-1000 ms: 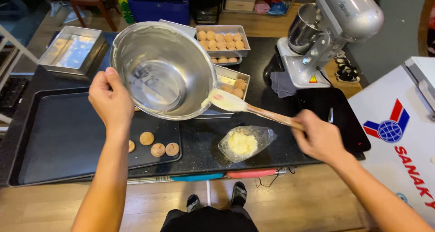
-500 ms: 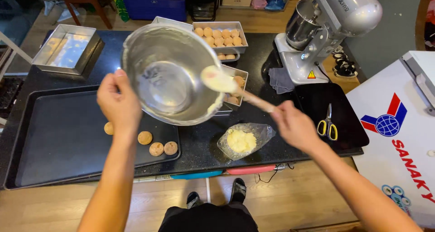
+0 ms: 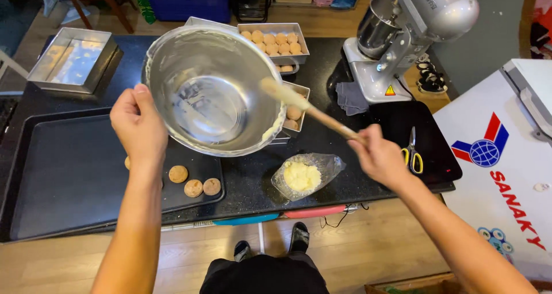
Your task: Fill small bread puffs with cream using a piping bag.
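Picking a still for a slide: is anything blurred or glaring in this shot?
Head view: the spatula and right hand are smeared by motion; the steel bowl in the left hand shows soft reflections, no harsh glare; the cookies and piping bag stay sharp; wide-angle bending at edges.

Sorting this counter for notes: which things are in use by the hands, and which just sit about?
In use: left hand tilting bowl; right hand holding spatula; cream bag below.

Lying about: scissors, mixer, cloth, cookies on black tray, empty tin.
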